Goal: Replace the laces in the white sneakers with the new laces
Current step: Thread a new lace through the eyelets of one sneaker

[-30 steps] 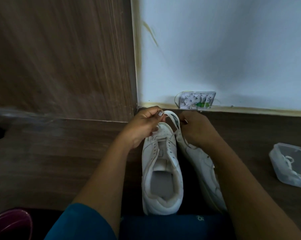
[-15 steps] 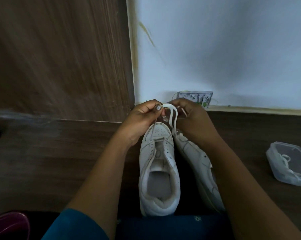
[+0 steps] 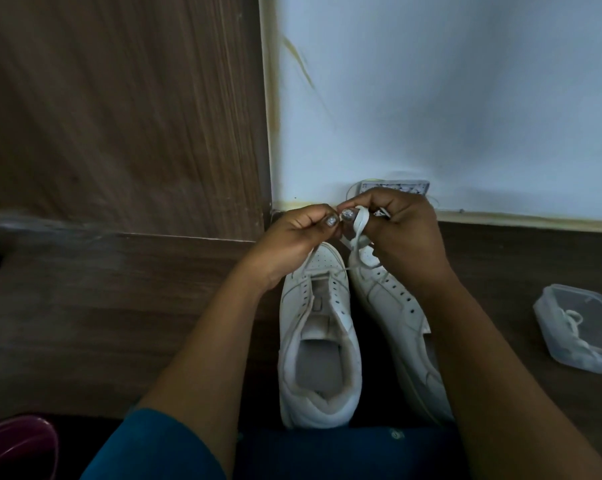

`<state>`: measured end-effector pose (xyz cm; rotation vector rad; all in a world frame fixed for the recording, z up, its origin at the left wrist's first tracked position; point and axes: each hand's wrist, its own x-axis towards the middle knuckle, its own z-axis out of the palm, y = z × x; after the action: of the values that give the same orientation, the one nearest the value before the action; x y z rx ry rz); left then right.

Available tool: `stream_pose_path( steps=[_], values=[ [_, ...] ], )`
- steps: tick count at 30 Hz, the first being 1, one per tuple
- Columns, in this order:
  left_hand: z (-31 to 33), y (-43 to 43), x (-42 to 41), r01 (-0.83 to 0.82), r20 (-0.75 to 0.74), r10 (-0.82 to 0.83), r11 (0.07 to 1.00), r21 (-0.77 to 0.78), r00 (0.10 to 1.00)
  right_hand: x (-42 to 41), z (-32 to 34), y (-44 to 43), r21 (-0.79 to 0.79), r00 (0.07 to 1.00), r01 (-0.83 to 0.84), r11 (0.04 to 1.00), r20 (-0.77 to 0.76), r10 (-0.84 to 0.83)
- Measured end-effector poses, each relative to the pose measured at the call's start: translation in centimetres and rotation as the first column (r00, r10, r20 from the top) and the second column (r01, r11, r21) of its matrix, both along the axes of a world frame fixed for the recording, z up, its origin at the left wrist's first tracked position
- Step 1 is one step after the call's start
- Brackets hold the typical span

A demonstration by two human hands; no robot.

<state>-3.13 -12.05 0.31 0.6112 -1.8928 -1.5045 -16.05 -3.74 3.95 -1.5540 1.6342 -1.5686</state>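
fingers of left hand point(image 3: 292, 237) and right hand point(image 3: 407, 233) clenched on white lace point(image 3: 359, 225), pinching it above toe of left sneaker point(image 3: 292, 327); right sneaker point(image 3: 389, 299) just beside; clear box point(image 3: 549, 306) well right.

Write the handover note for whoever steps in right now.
Left hand and right hand: both pinch the white lace above the toes.
Upright sneaker and second sneaker sit side by side on the wooden surface; most eyelets are empty.
Clear container on the right holds the spare lace.
Done: old laces look removed.
Left: thread both sneakers.
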Motion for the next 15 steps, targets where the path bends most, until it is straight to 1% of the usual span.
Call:
stream_pose_path(
  steps=[4,7,10,15],
  values=[
    [-0.4,-0.1,0.0,0.014,0.034,-0.015,1.0,0.013,0.999,0.0,-0.1,-0.1,0.014,1.0,0.013,1.0,0.018,-0.014],
    [-1.1,-0.3,0.2,0.012,0.077,-0.011,1.0,-0.019,0.997,-0.1,-0.1,-0.2,0.029,0.997,0.048,0.998,0.052,-0.049],
    [-1.4,-0.4,0.2,-0.024,0.07,0.025,1.0,-0.014,0.997,-0.1,-0.1,-0.2,0.038,0.996,0.049,0.998,0.073,-0.052],
    [-1.3,-0.5,0.0,-0.017,0.074,0.018,1.0,-0.007,0.997,-0.1,0.1,-0.2,0.04,0.995,0.038,0.998,0.096,-0.042]
  ],
)
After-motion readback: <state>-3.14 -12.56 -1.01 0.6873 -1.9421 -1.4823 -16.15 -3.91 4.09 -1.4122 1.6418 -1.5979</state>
